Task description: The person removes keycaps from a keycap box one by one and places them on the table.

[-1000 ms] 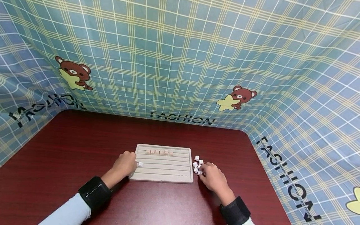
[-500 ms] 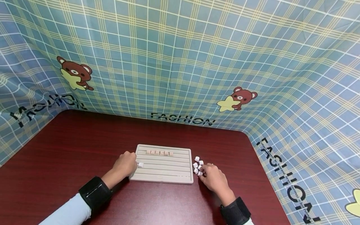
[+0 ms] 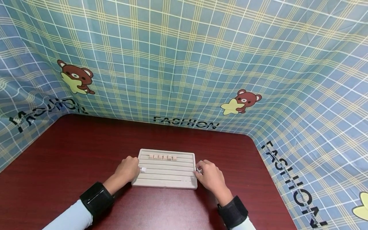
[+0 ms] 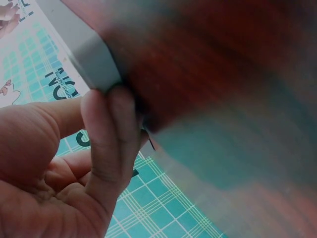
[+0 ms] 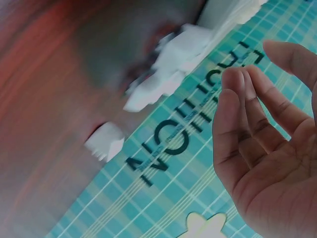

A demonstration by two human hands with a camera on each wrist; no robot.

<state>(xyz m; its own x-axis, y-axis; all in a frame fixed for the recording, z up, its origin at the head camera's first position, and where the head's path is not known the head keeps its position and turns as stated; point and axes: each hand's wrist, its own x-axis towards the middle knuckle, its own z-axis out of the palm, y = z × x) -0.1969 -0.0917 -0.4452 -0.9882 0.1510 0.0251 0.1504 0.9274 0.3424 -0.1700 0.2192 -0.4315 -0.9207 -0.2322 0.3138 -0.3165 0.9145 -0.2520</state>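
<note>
A cream tray (image 3: 166, 178) with long ridges lies on the table. My left hand (image 3: 127, 168) grips its left edge; in the left wrist view the fingertips (image 4: 101, 106) sit at the tray's corner (image 4: 101, 64). Along an upper ridge stands a row of pinkish keycaps (image 3: 160, 157). One white keycap (image 3: 143, 170) sits lower, beside the left hand. Just right of the tray, my right hand (image 3: 211, 177) is over loose white keycaps (image 3: 199, 170) and mostly covers them. In the right wrist view its bent fingers hold nothing, apart from the keycap cluster (image 5: 171, 64) and a lone keycap (image 5: 106, 142).
The dark red table (image 3: 100, 137) extends around the tray. A blue plaid cloth (image 3: 172, 64) with printed bears and lettering hangs behind it and along both sides. Each wrist wears a black band (image 3: 97, 196).
My right hand has moved left and slightly away from me, from the pile's right side to over it, against the tray's right edge. The left hand keeps its grip on the tray.
</note>
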